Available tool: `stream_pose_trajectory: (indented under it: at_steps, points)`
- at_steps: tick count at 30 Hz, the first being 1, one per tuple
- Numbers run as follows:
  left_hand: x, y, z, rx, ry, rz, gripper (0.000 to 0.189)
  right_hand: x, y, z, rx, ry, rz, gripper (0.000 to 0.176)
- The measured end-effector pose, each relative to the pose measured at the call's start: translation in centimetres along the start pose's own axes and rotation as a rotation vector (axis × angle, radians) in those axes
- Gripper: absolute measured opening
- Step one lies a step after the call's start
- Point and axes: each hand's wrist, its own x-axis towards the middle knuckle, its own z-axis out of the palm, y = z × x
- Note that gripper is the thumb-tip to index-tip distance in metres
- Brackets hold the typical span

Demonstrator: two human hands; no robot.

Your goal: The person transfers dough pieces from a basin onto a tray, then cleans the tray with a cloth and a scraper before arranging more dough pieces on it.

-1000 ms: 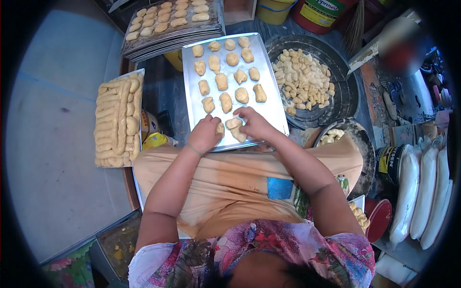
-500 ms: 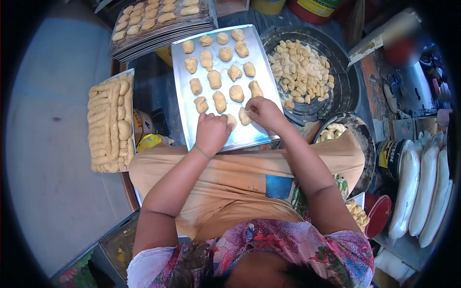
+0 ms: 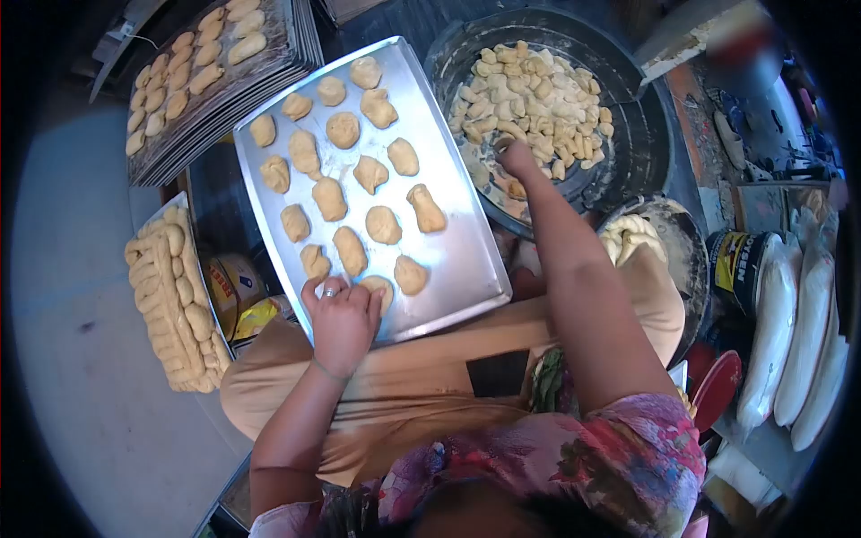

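Observation:
My left hand (image 3: 343,318), a ring on one finger, is at the near left part of a shiny metal baking tray (image 3: 448,269). Its fingers are bent closed against a round dough piece (image 3: 378,291), which they partly cover. Several other lumps of dough lie in rows on the tray, among them a pinched one (image 3: 425,208). My right hand (image 3: 517,158) reaches into a wide black basin (image 3: 641,134) beside a heap of small floured dough pieces (image 3: 538,99). Its fingers are curled closed; what is inside them is hidden.
A stack of dark trays (image 3: 296,67) bearing shaped dough stands at upper left. Below it, another tray carries long dough rolls (image 3: 166,305). Right of my knee is a second basin (image 3: 686,242) with dough twists (image 3: 632,238). Filled plastic bags (image 3: 771,332) stand at far right.
My right hand has left the dough on the tray and moved right into the black basin. The tray appears turned and shifted left in view, my left hand still at the same dough piece.

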Motion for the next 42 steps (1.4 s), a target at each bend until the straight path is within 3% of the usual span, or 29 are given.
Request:
stream_pose_trajectory:
  at_steps: [2,5,9,10,13,16,19,22,27,29,31,32,35,38,42]
  points:
    - [0.1,-0.4,0.1,-0.006,-0.018,-0.003,0.027,1.7,1.5,4.3,-0.093,-0.125,-0.081,0.04]
    - [0.7,-0.1,-0.6,-0.045,-0.094,-0.046,0.026,1.1,0.4,8.3,-0.26,0.03,-0.033,0.043]
    - [1.1,0.1,-1.2,-0.09,-0.094,-0.051,0.024,1.4,1.1,9.3,-0.275,0.001,0.063,0.045]
    - [1.0,0.0,-1.6,-0.103,-0.128,-0.04,0.021,0.5,-0.8,6.5,-0.122,0.01,0.12,0.045]
    - [0.9,0.3,-2.0,-0.208,-0.07,0.032,0.021,2.9,-0.2,3.6,0.123,0.358,-0.191,0.037]
    - [0.8,1.2,-1.6,-0.244,-0.015,0.165,0.035,0.1,-6.7,-4.7,0.46,0.21,-0.133,0.03]
    - [0.6,2.2,-0.5,-0.218,0.039,0.185,0.036,-4.5,-12.8,-11.5,0.638,0.051,-0.305,0.028]
    - [0.3,1.5,2.2,-0.173,0.062,0.213,0.037,-12.2,-17.9,-15.8,0.554,-0.056,-0.439,0.026]
    - [0.2,1.2,2.9,-0.169,0.081,0.241,0.036,-21.2,-18.4,-12.7,0.431,-0.35,-0.519,0.025]
    - [-0.6,1.5,2.6,-0.203,0.104,0.222,0.036,-24.8,-19.1,-11.0,0.095,-0.297,-0.49,0.024]
    - [-1.4,1.9,2.0,-0.271,0.09,0.2,0.039,-25.7,-17.5,-7.5,0.011,-0.138,-0.609,0.024]
    - [-1.9,1.7,1.7,-0.254,0.105,0.163,0.042,-25.8,-17.2,-7.3,0.006,-0.18,-0.557,0.031]
    - [-3.7,0.5,0.4,-0.217,0.086,0.058,0.051,-27.5,-18.5,-8.3,-0.068,0.012,-0.641,0.033]
    - [-4.8,-1.3,-1.8,-0.215,-0.042,-0.017,0.06,-28.5,-19.7,-8.2,-0.167,-0.013,-0.837,0.041]
    - [-5.4,-2.3,-1.3,-0.204,-0.013,-0.043,0.059,-29.5,-20.0,-4.5,-0.295,0.014,-0.93,0.054]
